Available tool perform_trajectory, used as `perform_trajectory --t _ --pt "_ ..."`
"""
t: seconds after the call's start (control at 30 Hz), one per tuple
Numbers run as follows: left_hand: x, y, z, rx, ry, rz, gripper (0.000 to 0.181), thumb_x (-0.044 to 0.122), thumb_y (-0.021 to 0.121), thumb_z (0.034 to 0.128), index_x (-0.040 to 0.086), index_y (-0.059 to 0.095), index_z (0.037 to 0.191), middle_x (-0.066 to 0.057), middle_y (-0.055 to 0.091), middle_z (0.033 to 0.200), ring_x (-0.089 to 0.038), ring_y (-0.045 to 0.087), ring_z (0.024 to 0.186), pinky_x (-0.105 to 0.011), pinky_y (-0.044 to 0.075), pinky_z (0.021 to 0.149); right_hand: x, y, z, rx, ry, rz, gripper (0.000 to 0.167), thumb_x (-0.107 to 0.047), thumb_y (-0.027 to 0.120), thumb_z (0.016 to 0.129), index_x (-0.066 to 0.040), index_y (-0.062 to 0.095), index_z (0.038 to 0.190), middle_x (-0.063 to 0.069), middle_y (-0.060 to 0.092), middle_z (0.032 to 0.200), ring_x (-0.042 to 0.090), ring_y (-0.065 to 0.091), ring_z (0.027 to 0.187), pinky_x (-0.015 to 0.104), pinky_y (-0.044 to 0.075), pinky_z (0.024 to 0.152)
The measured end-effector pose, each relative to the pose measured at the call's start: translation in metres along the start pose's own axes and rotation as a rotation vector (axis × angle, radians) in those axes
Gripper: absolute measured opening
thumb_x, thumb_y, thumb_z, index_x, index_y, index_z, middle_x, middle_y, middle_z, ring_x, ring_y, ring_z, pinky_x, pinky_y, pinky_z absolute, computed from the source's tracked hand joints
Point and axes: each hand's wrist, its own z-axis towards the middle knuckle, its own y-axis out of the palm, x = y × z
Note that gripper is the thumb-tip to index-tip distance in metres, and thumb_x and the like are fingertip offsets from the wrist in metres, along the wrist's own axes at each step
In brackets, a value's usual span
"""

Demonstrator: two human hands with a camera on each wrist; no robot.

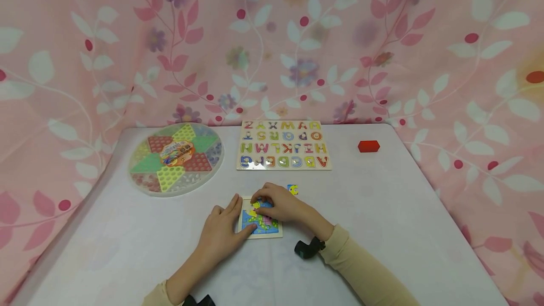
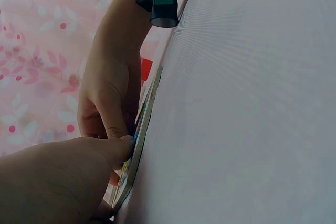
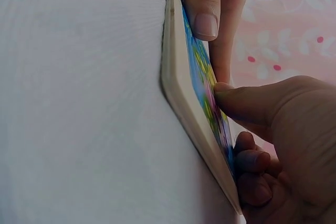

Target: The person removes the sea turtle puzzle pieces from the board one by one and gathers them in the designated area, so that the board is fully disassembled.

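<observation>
A small jigsaw puzzle (image 1: 261,230) in a pale wooden frame lies on the table, its picture blue, yellow, green and pink. Along its left edge my left hand (image 1: 221,230) lies with straight fingers, the thumb pressing on the lower left of the picture. Over the upper part my right hand (image 1: 280,204) bends its thumb and forefinger about a yellow puzzle piece (image 1: 256,205), largely covered by the fingers. In the right wrist view the right thumb (image 3: 247,100) touches the picture surface. A loose yellow-and-blue puzzle piece (image 1: 293,189) lies just beyond the right hand.
Behind the puzzle lies a wooden alphabet board (image 1: 284,145). A round Chinese checkers board (image 1: 176,159) is at the back left, and a red block (image 1: 368,146) at the back right. White cloth covers the table (image 1: 408,230); a pink floral curtain (image 1: 272,60) hangs behind.
</observation>
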Motion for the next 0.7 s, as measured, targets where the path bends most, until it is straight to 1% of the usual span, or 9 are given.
perform_trajectory --t 0.1,0.27,0.37,0.53,0.7 --pt "0.0004 -0.0001 -0.0005 0.003 0.003 -0.001 0.087 0.061 0.075 0.0920 0.004 0.054 0.155 -0.009 0.049 0.164 -0.016 0.041 0.083 -0.028 0.035 0.069 0.0012 0.0007 -0.0002 0.005 0.004 0.007 0.022 -0.024 0.076 0.100 -0.019 0.076 0.122 -0.005 0.059 0.103 0.011 0.051 0.087 0.027 0.043 0.078" --pt "0.0001 -0.0002 -0.0001 0.007 0.002 0.006 0.087 0.061 0.075 0.0918 0.004 0.054 0.155 -0.009 0.049 0.163 -0.016 0.041 0.084 -0.028 0.035 0.068 0.0033 0.0020 0.0003 0.021 0.012 0.025 0.021 -0.025 0.078 0.099 -0.022 0.076 0.120 -0.002 0.058 0.116 0.012 0.050 0.090 0.026 0.044 0.079" --pt "0.0000 -0.0003 -0.0001 0.008 0.007 0.007 0.087 0.061 0.075 0.0914 0.003 0.055 0.154 -0.010 0.050 0.163 -0.016 0.042 0.083 -0.029 0.035 0.068 0.0043 0.0017 0.0009 0.021 -0.003 0.022 0.021 -0.026 0.078 0.099 -0.023 0.076 0.120 -0.003 0.060 0.117 0.011 0.051 0.089 0.025 0.044 0.078" --pt "-0.0006 0.0004 0.0001 0.000 0.001 0.004 0.088 0.060 0.077 0.0907 0.004 0.053 0.155 -0.009 0.048 0.164 -0.016 0.041 0.084 -0.029 0.036 0.069 0.0057 -0.0013 0.0008 0.007 -0.030 0.027 0.027 -0.026 0.077 0.100 -0.020 0.073 0.126 -0.006 0.060 0.105 0.008 0.050 0.082 0.024 0.043 0.073" --pt "-0.0007 0.0006 0.0005 -0.002 -0.002 0.001 0.088 0.058 0.077 0.0912 0.004 0.052 0.156 -0.009 0.046 0.165 -0.016 0.040 0.084 -0.028 0.035 0.069 0.0088 -0.0036 0.0005 0.011 -0.042 0.053 0.035 -0.025 0.080 0.098 -0.012 0.068 0.129 -0.004 0.057 0.090 0.006 0.048 0.074 0.022 0.042 0.070"
